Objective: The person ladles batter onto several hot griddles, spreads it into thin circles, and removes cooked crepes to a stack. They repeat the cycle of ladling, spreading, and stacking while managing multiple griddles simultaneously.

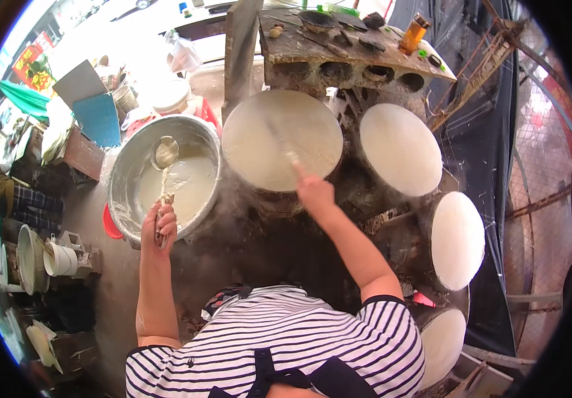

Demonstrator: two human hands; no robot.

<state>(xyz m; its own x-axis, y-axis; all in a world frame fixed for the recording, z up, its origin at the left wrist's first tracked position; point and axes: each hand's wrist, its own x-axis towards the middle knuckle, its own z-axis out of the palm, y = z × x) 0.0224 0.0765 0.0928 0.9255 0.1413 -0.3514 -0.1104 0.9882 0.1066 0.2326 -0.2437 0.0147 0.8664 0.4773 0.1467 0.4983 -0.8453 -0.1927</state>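
My left hand [158, 224] is closed round the handle of a metal ladle [166, 154]. The ladle's batter-coated bowl hangs over a wide grey metal basin [119, 174], where pale, thick batter [190, 180] lies. My right hand [316, 192] reaches forward, fingers wrapped round the handle of a spreading tool [291, 155]. Its far end is smeared by motion across a round griddle [249, 142] covered with a thin, pale layer of batter. The exact shape of that tool's blade cannot be made out.
More round griddles with pale tops curve along my right: one ahead [402, 150], one beside [458, 240], one nearer [442, 348]. At the back, a worn stove ledge [359, 63] carries an orange bottle [414, 34] and dark bowls. A white bucket [61, 260] stands left.
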